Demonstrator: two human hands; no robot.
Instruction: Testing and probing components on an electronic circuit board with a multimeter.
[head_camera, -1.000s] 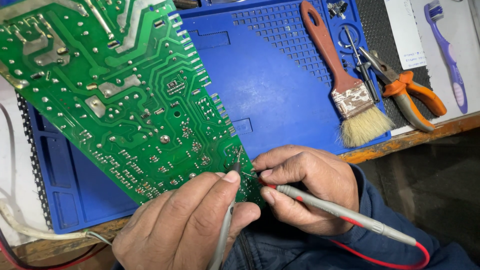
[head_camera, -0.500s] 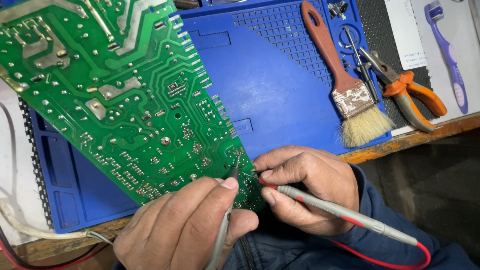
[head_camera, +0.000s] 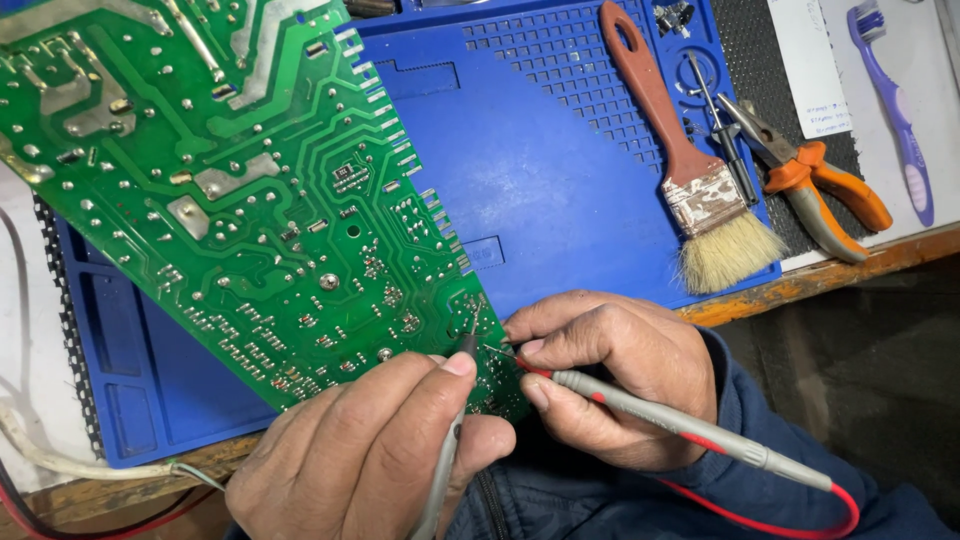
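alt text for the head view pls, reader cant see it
Left hand and right hand each press a grey probe to the corner of a green circuit board over a blue work mat. A paintbrush and orange pliers lie nearby.

A wooden workbench (head_camera: 840, 275) with a worn, orange-stained front edge carries a blue work mat (head_camera: 560, 180). At the right, below the edge, the floor is dark.
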